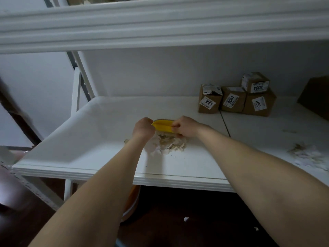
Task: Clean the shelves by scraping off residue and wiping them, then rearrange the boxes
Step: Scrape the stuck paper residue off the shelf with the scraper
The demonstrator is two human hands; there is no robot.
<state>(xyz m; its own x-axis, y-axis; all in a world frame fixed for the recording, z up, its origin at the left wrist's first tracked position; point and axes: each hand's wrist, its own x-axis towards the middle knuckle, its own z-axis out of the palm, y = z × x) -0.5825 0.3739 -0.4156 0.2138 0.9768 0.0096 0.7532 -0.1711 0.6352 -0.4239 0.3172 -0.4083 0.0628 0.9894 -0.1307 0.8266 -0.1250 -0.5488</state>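
A yellow plastic scraper [162, 126] lies flat-edged on the white shelf [92, 139], near its middle. My left hand [143, 128] grips the scraper's left end and my right hand [186, 126] grips its right end. Just in front of the scraper sits a heap of scraped-off residue [170, 143], pale flakes and beige crumbs. Several small cardboard boxes with numbered labels are stacked at the back right: 3005 [209, 100], 2007 [232, 101], 2011 [258, 104] and, on top, 3004 [256, 83].
A second patch of flaky residue [306, 154] lies on the shelf's right part. A large brown box [315, 97] stands at the far right edge. The upper shelf [160, 25] overhangs close above. Below, an orange-and-white bucket [132, 202] stands on the dark floor.
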